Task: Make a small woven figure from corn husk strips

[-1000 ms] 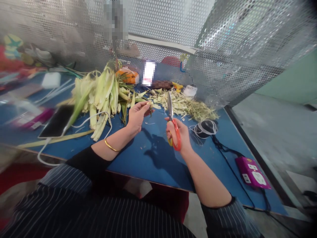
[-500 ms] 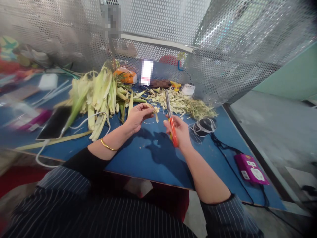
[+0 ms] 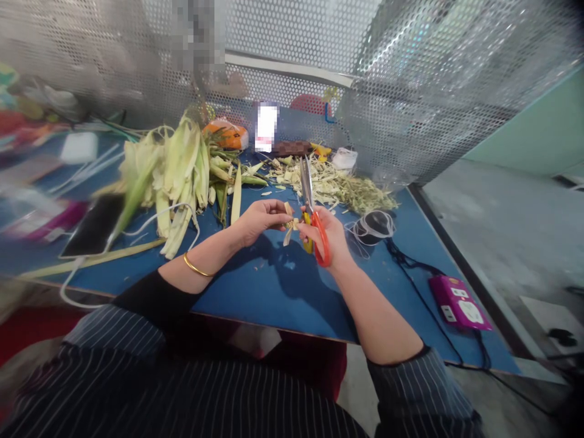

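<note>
Over the middle of the blue table, my left hand (image 3: 262, 220) pinches a small piece of pale corn husk (image 3: 288, 234), strips of which hang below the fingertips. My right hand (image 3: 329, 234) grips scissors (image 3: 323, 243) with red and yellow handles, their blades pointing away from me and slightly parted. The right thumb and fingertips meet the husk piece from the other side, close to the left fingertips. Behind the hands lies a heap of cut husk scraps (image 3: 328, 185). To the left stands a larger pile of long husk leaves (image 3: 177, 170).
A dark phone (image 3: 93, 225) with a white cable lies left. A lit phone (image 3: 266, 126) and an orange packet (image 3: 227, 134) stand at the back, before a perforated metal screen (image 3: 292, 36). On the right are a coil of white cord (image 3: 375, 226) and a purple power box (image 3: 460, 303).
My right hand has moved left with the scissors, and its fingertips now touch the husk piece. The scissor blades have parted. My left hand has shifted slightly right and down.
</note>
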Demonstrator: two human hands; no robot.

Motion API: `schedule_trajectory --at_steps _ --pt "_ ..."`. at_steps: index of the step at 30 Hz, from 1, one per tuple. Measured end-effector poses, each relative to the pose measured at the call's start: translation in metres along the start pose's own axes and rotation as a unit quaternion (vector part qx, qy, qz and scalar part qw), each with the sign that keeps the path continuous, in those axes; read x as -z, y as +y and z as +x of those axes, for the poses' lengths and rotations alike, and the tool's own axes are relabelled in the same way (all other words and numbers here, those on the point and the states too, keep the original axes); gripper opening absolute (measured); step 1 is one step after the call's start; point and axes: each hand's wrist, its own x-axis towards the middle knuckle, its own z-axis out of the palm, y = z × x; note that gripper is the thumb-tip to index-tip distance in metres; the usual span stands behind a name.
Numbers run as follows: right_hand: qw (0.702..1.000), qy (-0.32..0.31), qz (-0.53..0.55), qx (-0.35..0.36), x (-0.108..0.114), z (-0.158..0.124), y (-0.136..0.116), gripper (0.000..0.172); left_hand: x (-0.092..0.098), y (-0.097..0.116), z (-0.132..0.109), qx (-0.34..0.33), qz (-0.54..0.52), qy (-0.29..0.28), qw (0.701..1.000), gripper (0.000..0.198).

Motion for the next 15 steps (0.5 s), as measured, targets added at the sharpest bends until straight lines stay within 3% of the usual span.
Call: schedule_trajectory --at_steps 4,9,15 --pt "1.0 0.009 0.005 0.004 -0.0017 -0.0015 -0.0017 0.044 0.0002 -0.0031 -0.0002 -0.012 0.014 -0.007 1.0 0.018" --pt "1.0 0.018 0.01 0.006 -0.0053 -0.0039 -0.0032 0.045 -0.001 -0.004 -0.0035 -0.009 0.034 -0.056 0.998 0.023" --pt "0.999 0.019 -0.012 0.035 -0.004 -0.0039 -0.0045 0.045 -0.0013 -0.007 -0.0025 -0.008 0.044 0.0 0.999 0.02"
